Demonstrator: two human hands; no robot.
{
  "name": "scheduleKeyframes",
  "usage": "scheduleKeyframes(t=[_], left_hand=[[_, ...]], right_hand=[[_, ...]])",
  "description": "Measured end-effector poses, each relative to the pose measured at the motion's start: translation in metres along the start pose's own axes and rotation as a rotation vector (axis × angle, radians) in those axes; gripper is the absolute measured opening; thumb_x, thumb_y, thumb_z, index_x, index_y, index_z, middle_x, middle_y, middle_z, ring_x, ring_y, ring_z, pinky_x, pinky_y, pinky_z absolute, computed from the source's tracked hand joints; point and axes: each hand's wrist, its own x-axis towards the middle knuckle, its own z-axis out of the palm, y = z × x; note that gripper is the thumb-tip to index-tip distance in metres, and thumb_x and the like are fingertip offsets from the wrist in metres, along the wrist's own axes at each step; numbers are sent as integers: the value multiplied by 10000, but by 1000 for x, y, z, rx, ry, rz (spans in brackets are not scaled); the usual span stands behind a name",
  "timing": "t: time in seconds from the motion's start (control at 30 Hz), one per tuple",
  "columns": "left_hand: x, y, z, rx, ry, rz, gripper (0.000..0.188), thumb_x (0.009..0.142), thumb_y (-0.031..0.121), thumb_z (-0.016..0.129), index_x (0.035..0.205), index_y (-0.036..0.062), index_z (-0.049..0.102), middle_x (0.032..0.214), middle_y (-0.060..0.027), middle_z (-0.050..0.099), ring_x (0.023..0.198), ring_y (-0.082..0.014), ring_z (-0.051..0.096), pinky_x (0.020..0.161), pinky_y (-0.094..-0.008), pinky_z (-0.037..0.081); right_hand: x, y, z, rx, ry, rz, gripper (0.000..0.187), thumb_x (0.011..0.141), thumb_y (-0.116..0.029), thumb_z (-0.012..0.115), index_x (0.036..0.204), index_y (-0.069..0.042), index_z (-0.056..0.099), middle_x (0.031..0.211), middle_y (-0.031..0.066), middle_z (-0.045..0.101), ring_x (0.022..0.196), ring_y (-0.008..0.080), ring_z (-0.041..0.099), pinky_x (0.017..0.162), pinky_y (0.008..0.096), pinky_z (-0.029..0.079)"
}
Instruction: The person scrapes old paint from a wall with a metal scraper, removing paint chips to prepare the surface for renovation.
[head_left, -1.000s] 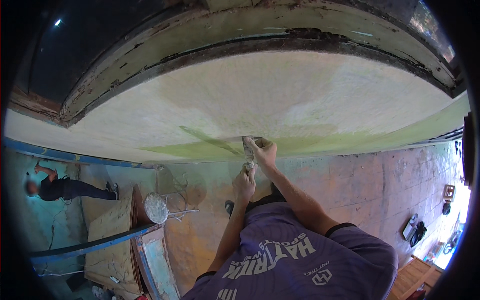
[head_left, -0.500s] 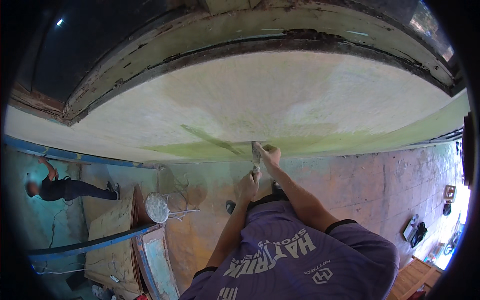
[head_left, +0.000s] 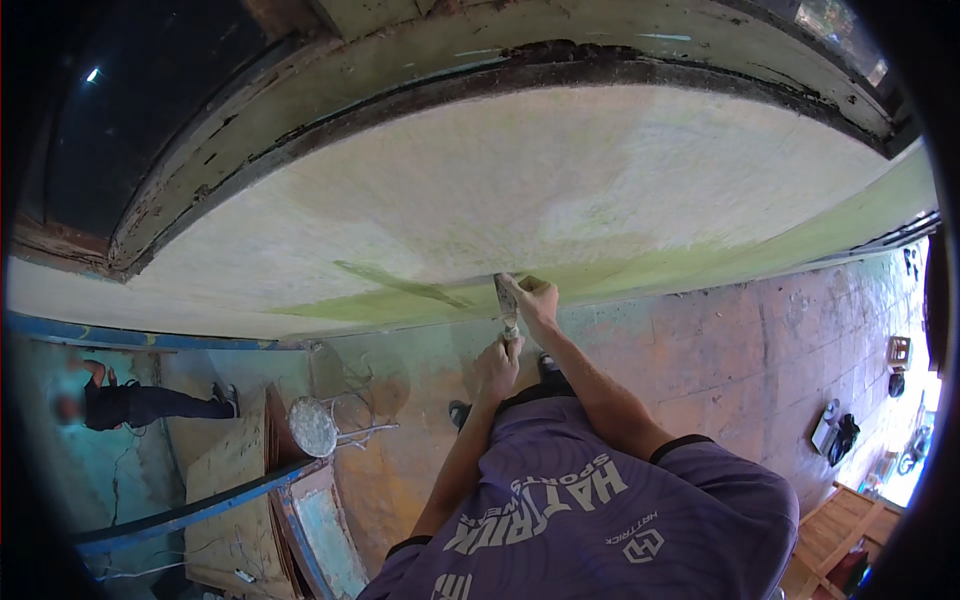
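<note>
My left hand [head_left: 498, 366] is wrapped round the handle of a putty knife [head_left: 507, 306], whose blade points up toward the wall. My right hand [head_left: 537, 305] is closed, its fingertips meeting at the upper end of the blade. Whether they pinch the blade or some small thing against it, I cannot make out. Just beyond both hands is the wall [head_left: 420, 200], whitish above with a green band low down. A darker streak [head_left: 405, 283] slants across the green to the left of the blade.
A round stool [head_left: 313, 427] with a pale, stained seat stands at left, beside leaning boards [head_left: 225, 480]. Farther left is another person [head_left: 150, 403] in dark clothes. A worn window frame [head_left: 560, 58] runs above the wall. Wooden furniture [head_left: 845, 530] stands at lower right on the tiled floor [head_left: 700, 370].
The view has shifted a little, so the wall and window frame sit slightly higher and farther left. Both hands stay together at the putty knife, its blade a little more tilted to the left.
</note>
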Motion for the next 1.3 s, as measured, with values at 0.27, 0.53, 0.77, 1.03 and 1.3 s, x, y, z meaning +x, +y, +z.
scheduleKeyframes(t=[0.27, 0.53, 0.77, 1.03, 1.3], left_hand=[[2, 4, 1, -24, -61, -45, 492, 967, 476, 372, 1004, 52, 618, 898, -213, 671, 859, -422, 635, 745, -533, 475], [14, 13, 8, -19, -24, 25, 488, 967, 471, 379, 979, 48, 622, 861, -215, 673, 818, -415, 644, 720, -527, 485], [3, 9, 15, 47, -89, 66, 485, 969, 472, 380, 973, 50, 619, 856, -206, 673, 809, -423, 640, 711, -528, 483], [9, 13, 12, 0, -12, 66, 478, 971, 468, 380, 1024, 48, 604, 869, -210, 668, 798, -430, 634, 707, -535, 479], [14, 18, 15, -43, 6, 21, 472, 972, 438, 387, 1055, 26, 602, 874, -226, 658, 819, -439, 622, 719, -532, 469]], right_hand=[[14, 31, -1, -79, 9, 65, 387, 754, -328, 808, 709, 36, 686, 597, 15, 613, 545, 62, 511, 510, 264, 435], [12, 14, -17, 22, -6, -31, 391, 752, -335, 802, 713, 37, 688, 596, 24, 619, 536, 72, 515, 503, 270, 434], [9, 10, -24, 13, 37, 42, 404, 755, -332, 809, 606, -3, 629, 547, -34, 529, 506, 55, 422, 470, 265, 345], [18, 21, -27, -61, -31, -69, 422, 760, -362, 798, 746, 49, 705, 614, 62, 658, 566, 75, 569, 525, 262, 464], [1, -3, -28, 65, -79, -153, 315, 797, -284, 773, 798, 26, 718, 672, 58, 675, 614, 70, 586, 539, 266, 471]])
